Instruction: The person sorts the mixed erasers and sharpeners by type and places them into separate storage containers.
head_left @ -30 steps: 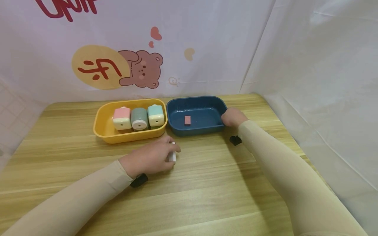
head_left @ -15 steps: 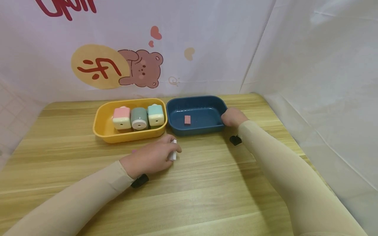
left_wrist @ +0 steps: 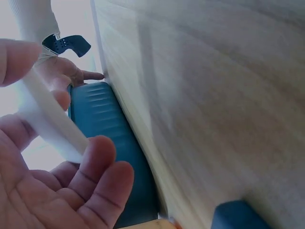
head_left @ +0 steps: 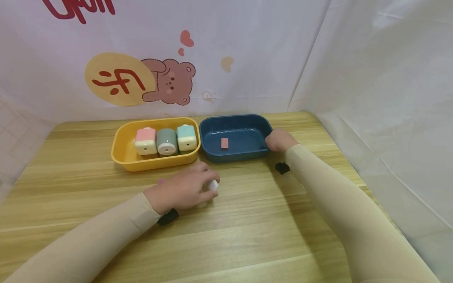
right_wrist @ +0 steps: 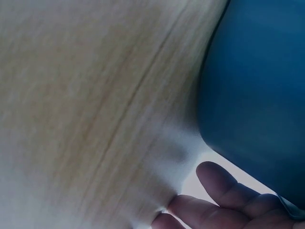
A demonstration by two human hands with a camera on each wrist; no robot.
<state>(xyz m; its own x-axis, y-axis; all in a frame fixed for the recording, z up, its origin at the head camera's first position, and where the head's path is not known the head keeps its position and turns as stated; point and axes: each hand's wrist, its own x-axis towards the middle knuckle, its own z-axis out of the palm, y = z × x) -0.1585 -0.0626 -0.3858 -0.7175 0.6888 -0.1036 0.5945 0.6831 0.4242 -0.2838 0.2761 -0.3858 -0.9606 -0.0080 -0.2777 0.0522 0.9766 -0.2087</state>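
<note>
My left hand (head_left: 185, 186) is above the table in front of the two bins. It pinches a small white rectangular block (head_left: 213, 185) between thumb and fingers; the left wrist view shows the white block (left_wrist: 52, 117) as flat-sided, its far end hidden by fingers. My right hand (head_left: 280, 140) grips the right end of the blue bin (head_left: 235, 158), with several fingers (right_wrist: 224, 188) along its outside in the right wrist view; its thumb is hidden there. Inside the blue bin lies a small pink block (head_left: 224, 144).
A yellow bin (head_left: 152, 165) stands left of the blue one, holding a pink-and-cream box (head_left: 146, 141), a grey-and-white cylinder (head_left: 167, 141) and a mint-and-cream box (head_left: 186, 138), each with a small hole. A purple bit (head_left: 161, 181) shows behind my left wrist. Cloth walls (head_left: 255, 78) rise behind the table.
The white block has turned in my left hand, from upright along the fingers to tilted. That hand has shifted slightly right, and the purple bit has come into view. My right hand stays put.
</note>
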